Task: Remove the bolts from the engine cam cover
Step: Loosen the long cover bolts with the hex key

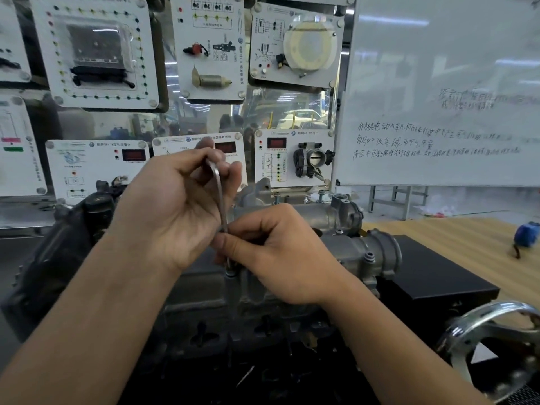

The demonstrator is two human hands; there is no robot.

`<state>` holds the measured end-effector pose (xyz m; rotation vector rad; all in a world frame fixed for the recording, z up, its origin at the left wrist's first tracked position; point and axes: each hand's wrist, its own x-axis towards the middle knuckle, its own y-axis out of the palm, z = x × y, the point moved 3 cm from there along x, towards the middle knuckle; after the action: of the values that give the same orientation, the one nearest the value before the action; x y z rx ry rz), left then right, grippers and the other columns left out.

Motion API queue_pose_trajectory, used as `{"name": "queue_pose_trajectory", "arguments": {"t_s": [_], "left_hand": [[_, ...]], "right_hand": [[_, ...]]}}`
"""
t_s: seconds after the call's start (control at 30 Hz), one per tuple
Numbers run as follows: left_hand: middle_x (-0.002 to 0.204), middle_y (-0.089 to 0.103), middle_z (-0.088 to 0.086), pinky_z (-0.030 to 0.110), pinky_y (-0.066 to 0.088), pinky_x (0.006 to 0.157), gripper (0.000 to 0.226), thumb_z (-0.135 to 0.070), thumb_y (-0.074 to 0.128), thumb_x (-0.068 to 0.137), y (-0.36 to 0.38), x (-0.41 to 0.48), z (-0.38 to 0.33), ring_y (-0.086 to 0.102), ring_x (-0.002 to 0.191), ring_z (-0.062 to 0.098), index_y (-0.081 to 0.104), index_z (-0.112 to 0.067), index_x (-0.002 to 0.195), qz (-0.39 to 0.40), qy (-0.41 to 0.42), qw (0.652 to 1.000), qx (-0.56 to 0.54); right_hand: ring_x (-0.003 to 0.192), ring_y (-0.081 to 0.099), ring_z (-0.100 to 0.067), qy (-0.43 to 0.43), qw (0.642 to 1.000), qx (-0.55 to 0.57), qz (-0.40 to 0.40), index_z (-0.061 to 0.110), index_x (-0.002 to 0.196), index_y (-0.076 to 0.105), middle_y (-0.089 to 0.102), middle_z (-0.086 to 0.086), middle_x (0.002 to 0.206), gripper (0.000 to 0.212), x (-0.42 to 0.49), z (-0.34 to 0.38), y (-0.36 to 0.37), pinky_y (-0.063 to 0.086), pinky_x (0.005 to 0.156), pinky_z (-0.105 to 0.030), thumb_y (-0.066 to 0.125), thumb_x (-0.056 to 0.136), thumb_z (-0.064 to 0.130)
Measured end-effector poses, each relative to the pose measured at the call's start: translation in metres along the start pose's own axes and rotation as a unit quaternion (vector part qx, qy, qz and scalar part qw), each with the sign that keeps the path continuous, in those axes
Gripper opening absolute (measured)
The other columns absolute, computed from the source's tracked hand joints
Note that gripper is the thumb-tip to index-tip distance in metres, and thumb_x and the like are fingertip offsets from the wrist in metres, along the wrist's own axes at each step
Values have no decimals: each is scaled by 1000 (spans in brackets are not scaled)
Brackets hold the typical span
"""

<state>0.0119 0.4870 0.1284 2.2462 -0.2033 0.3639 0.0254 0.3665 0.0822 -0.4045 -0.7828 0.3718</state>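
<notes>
A person's left hand pinches the bent top of a hex key between thumb and curled fingers, while the right hand closes thumb and forefinger round the lower shaft, just above a bolt in the dark cam cover. The key stands nearly upright, its tip down at the bolt head, which sits near the middle of the cover in front of the grey intake housing. Both grips are light fingertip holds rather than full fists, which suggests a bolt being spun rather than cracked loose. If the tip is not fully seated, a turn could round the socket. If the key tilts, it may cam out and drive the knuckles into the housing. A freed bolt could drop into the recesses of the cover below. Beyond the engine are a black box on a wooden table, a chrome handwheel at lower right, a whiteboard, and training panels on the wall. The right thumb hides how the tip meets the bolt, so engagement cannot be confirmed. The key's short arm is buried in the left fingers. How many bolts remain cannot be told: the arms cover much of the cover, and its left end is lost in blur.
</notes>
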Motion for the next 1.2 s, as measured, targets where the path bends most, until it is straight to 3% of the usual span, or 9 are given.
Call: {"name": "queue_pose_trajectory", "arguments": {"t_s": [0.13, 0.2, 0.33, 0.47, 0.67, 0.73, 0.9, 1.03, 1.2], "left_hand": [[75, 63, -3, 29, 57, 74, 12, -7, 53, 85, -20, -7, 3, 66, 68, 10, 58, -13, 94, 89, 40, 994, -57], [86, 65, -3, 28, 55, 82, 12, -11, 57, 86, -24, -7, 4, 68, 83, 12, 63, -18, 94, 146, 17, 989, -22], [107, 68, 0, 26, 54, 85, 21, -23, 72, 81, -21, -9, -2, 66, 94, 14, 71, -21, 102, 222, -4, 964, 149], [81, 68, 1, 25, 56, 62, 33, -32, 88, 62, -5, -7, -6, 63, 65, 13, 75, -18, 89, 145, 52, 939, 308], [67, 71, 3, 21, 40, 37, 6, -12, 73, 85, 19, 4, -9, 51, 32, 14, 68, -13, 85, -12, 178, 865, 469], [75, 74, 4, 21, 41, 37, 11, -3, 63, 90, 20, 4, -10, 54, 35, 15, 67, -13, 89, -24, 172, 871, 459], [86, 73, 6, 17, 50, 42, 24, 6, 46, 89, 18, 0, -2, 61, 48, 9, 65, -10, 90, 47, -2, 980, 191], [75, 64, -1, 8, 38, 36, 30, 9, 43, 84, 21, -2, -2, 44, 41, 1, 63, -14, 83, 55, -13, 990, 132], [78, 54, 2, 10, 37, 41, 39, 13, 31, 87, 14, 0, -2, 44, 45, 4, 58, -13, 83, -12, 47, 999, 18]], "right_hand": [[50, 50, -21, 14, 999, 35, 30, 1, 79, 74, 64, -22, 62, 28, 1, -2, -2, 39, 48, -35, 65, 96, 22], [65, 68, -35, 21, 997, 58, 43, -1, 85, 74, 72, -20, 73, 24, 1, -3, -2, 56, 61, -46, 64, 96, 18], [86, 64, -55, 27, 996, 56, 56, 1, 90, 76, 72, -28, 85, 21, 2, -3, -4, 52, 77, -64, 62, 97, 16], [82, 74, -24, 33, 998, 35, 45, 0, 91, 75, 77, -10, 87, 21, 2, -5, -3, 59, 81, -43, 61, 98, 13], [79, 68, -44, 25, 999, 21, 39, 4, 88, 75, 77, -7, 83, 21, 2, -2, -1, 55, 70, -54, 62, 97, 17], [79, 68, -43, 25, 999, 25, 37, 4, 88, 76, 77, -7, 82, 20, 2, -1, -2, 55, 70, -54, 63, 97, 18], [80, 69, -44, 22, 998, 34, 46, 5, 89, 76, 76, -14, 81, 19, 1, -3, -4, 55, 73, -55, 65, 95, 18], [79, 67, -48, 20, 998, 35, 58, 9, 88, 77, 75, -17, 80, 19, 1, -5, -4, 56, 71, -57, 65, 95, 22], [74, 73, -11, 15, 998, 38, 54, 5, 87, 77, 78, -5, 81, 20, 2, -5, -2, 58, 69, -25, 64, 96, 16]]}}
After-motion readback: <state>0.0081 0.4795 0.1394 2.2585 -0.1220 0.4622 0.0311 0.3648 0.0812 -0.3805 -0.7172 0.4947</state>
